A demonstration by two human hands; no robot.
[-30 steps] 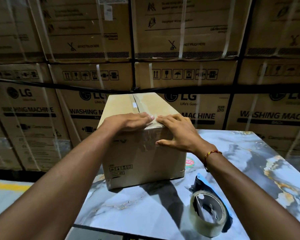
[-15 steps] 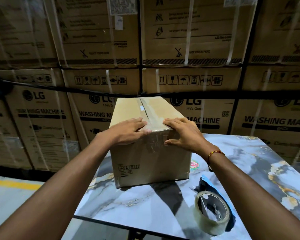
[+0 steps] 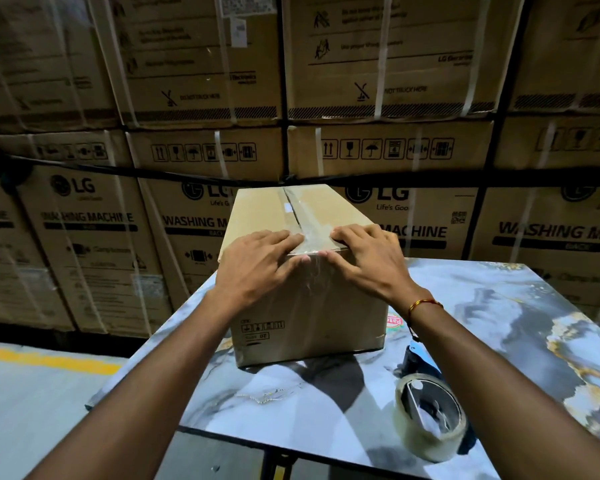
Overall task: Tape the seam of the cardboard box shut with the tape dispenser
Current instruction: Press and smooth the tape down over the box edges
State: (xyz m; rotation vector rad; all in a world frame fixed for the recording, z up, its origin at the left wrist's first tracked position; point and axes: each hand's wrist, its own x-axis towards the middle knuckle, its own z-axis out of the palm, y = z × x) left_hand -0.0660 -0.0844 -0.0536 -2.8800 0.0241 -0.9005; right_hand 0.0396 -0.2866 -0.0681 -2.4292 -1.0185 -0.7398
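head view showed the plain brown cardboard box (image 3: 305,271) standing on the blue-grey marbled worktop (image 3: 499,341), its long axis running straight away from the person toward the stacked washing-machine cartons (image 3: 395,81) behind it. a glossy strip of clear tape (image 3: 307,223) ran along the top seam of the box and folded over the near top edge onto the near face.

both hands lay flat at that near edge, one on each side of the strip. the left hand (image 3: 257,268) rested on the box left of the tape, fingers (image 3: 284,237) spread and unclenched, thumb tip down on the near face. the right hand (image 3: 368,258) mirrored it on the right of the tape, fingers (image 3: 350,233) likewise extended and pressing, grasping nothing. the two thumbs nearly met just below the edge, over the tape's folded end.

the blue-handled tape dispenser with its roll of clear tape (image 3: 430,414) lay on the worktop near the box's near-right corner, well apart from both hands and closer to the right forearm than the left.

judging from this, the seam on top looked covered, and the step in hand was smoothing the tape's end down the near face. any further strip would call for the right hand, the nearer one, to reach back and down to the dispenser.
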